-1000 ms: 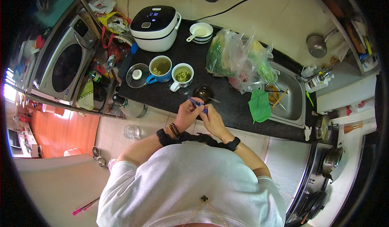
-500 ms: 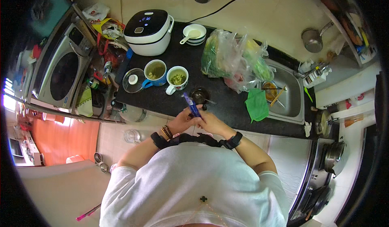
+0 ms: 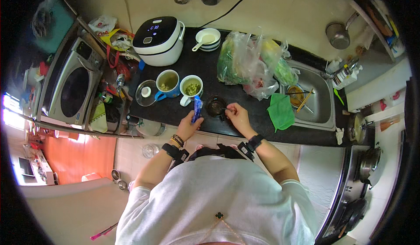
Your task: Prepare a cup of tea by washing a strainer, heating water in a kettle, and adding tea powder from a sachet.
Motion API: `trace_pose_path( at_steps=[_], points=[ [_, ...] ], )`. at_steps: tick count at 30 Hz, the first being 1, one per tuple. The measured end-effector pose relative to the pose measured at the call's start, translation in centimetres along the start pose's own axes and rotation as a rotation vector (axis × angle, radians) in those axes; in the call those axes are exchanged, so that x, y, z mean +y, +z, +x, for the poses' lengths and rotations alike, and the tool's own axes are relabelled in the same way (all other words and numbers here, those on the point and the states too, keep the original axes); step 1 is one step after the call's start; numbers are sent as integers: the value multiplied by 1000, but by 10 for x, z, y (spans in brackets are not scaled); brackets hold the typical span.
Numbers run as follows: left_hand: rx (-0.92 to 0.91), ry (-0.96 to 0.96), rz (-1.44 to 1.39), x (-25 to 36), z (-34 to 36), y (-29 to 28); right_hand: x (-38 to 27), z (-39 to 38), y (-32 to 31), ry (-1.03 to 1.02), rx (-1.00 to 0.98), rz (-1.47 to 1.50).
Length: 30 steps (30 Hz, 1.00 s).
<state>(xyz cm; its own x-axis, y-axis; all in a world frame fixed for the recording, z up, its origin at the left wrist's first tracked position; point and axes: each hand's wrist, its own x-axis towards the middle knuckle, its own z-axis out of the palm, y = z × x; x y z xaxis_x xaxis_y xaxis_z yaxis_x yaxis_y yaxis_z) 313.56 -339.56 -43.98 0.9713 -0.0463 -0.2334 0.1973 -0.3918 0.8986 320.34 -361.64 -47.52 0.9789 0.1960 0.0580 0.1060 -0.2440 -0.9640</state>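
Note:
My left hand [image 3: 188,126] is closed around a narrow blue sachet [image 3: 197,106], which stands up from my fingers beside the white mug. To its right, a small dark see-through cup [image 3: 215,106] sits near the counter's front edge. The fingertips of my right hand [image 3: 239,119] are pinched at that cup's right rim, on a thin spoon handle [image 3: 225,109] leaning out of it. Just behind my left hand are a white mug [image 3: 190,87] with chopped green pieces in liquid and a blue mug [image 3: 169,84] with cloudy liquid.
A glass lid [image 3: 145,93] lies left of the blue mug. Behind stand a white rice cooker [image 3: 162,46] and stacked bowls [image 3: 209,38] with a spoon. On the right are plastic bags of vegetables [image 3: 245,63], a green bag [image 3: 281,113] and a steel sink [image 3: 323,100] holding a bowl and chopsticks.
My hands were together on the blue sachet and have parted. The left kept the sachet and moved left; the right moved right to the spoon handle at the dark cup.

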Motion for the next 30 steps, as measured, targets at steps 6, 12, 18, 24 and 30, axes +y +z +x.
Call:
trace_pose_path(
  at_steps=[6, 12, 18, 24, 30],
  points=[
    [86, 74, 684, 5, 2, -5, -46, 7, -16, -329, -12, -240],
    [31, 98, 946, 41, 10, -14, -35, 2, -22, -421, -38, -249],
    [-54, 75, 974, 61, 17, -20, -33, 4, -25, -443, -16, -211],
    [-102, 97, 1011, 76, 24, -19, -35, 3, -27, -456, -28, -209],
    [-148, 69, 1087, 95, 33, -16, -36, 3, -28, -461, -16, -194]
  ],
)
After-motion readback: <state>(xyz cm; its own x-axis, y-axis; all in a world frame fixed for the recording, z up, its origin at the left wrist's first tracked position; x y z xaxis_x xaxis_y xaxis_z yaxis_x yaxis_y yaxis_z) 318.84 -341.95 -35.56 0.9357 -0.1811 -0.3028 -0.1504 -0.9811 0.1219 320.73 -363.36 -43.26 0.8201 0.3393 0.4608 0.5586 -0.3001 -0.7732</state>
